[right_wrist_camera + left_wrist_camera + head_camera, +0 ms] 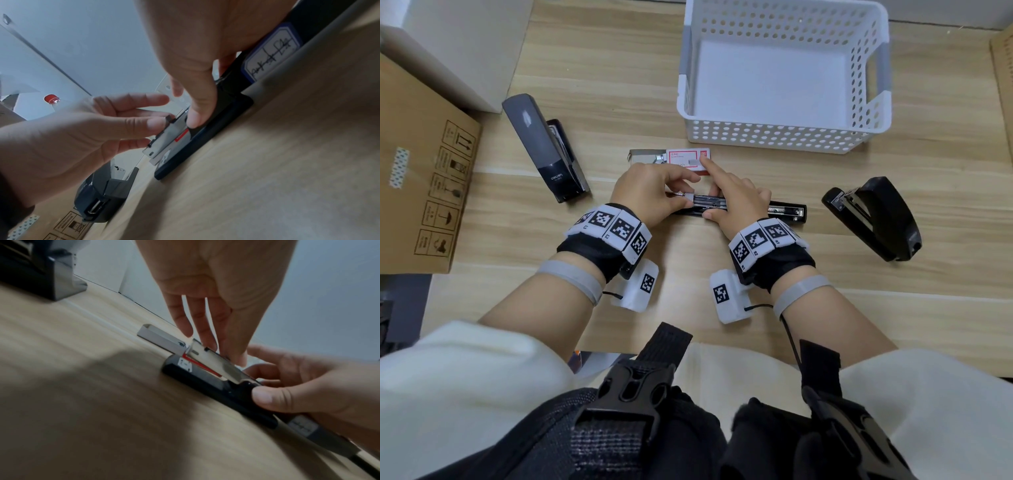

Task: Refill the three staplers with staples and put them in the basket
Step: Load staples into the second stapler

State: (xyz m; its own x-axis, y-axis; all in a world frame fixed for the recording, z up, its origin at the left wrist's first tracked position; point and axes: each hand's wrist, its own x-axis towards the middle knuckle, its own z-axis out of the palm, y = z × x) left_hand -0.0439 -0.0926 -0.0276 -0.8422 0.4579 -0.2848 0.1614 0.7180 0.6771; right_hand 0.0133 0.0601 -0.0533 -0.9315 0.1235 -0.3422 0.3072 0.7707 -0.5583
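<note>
Wood-grain tabletop (722,274) is carrying everything. At its middle a slim black stapler (787,209) is lying flat and opened out, its metal magazine showing between the hands. The left hand (654,192) is pinching the magazine's near end, where a small grey piece shows between thumb and forefinger; whether that is a staple strip or the pusher I cannot tell. The right hand (736,202) is holding the stapler's body, thumb on the near side, forefinger pointing out toward the staple box (686,159).

To my eye the loading is best done with the right hand keeping the body pressed flat while the left is working straight along the channel, not tilting, so nothing jams.

Just behind the hands the staple box is lying with its tray pulled out, leaving little room that way. A grey stapler (544,147) is standing well to the left near a carton (421,178); a black one (876,219) is lying to the right. Behind, the white basket (784,137) is holding no stapler, and the path to it looks open above the staple box.
</note>
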